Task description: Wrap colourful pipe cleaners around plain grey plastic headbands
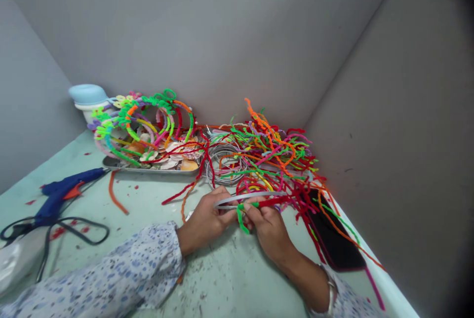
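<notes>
My left hand [207, 217] pinches one end of a thin grey headband [252, 195] that curves to the right over the table. My right hand [268, 226] is closed on a green pipe cleaner [241, 218], whose end bends round the headband between my hands; a red pipe cleaner [274, 202] also lies along the band by my right fingers. Just beyond my hands lies a tangled heap of coloured pipe cleaners [274, 152] and a bundle of bare grey headbands [224, 162].
A metal tray [148, 167] at the back left holds several pipe-cleaner-wrapped headbands [140, 118] and shells. A blue glue gun [61, 194] with a black cord lies at the left. A dark phone [335, 241] lies at the right. A pale blue lidded container [89, 98] stands in the corner. Grey walls enclose the table.
</notes>
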`<state>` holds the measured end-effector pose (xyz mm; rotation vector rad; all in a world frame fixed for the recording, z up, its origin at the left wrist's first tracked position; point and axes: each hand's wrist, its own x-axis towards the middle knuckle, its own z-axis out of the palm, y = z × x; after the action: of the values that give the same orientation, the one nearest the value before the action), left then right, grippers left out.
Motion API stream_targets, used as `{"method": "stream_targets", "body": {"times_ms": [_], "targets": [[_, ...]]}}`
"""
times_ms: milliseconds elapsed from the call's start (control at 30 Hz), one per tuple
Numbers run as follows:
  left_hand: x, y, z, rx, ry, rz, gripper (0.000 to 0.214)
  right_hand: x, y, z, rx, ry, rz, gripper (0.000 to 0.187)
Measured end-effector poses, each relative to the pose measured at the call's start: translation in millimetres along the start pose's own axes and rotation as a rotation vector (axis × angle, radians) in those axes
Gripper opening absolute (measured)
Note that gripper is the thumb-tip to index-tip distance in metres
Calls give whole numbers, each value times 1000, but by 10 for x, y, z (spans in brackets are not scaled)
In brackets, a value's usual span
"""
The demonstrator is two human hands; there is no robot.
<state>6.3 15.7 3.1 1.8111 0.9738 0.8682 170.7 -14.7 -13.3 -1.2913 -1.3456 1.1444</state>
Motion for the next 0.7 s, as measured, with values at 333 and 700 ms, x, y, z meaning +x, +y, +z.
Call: {"method": "stream_targets", "body": {"times_ms": [333,700], "targets": [[32,47,-27,25,-9,0,18,-10,-20,-3,-48,8,4,35],[25,82,-45,-49,-25,-45,25,-18,47,-21,-182,8,-65,38]]}}
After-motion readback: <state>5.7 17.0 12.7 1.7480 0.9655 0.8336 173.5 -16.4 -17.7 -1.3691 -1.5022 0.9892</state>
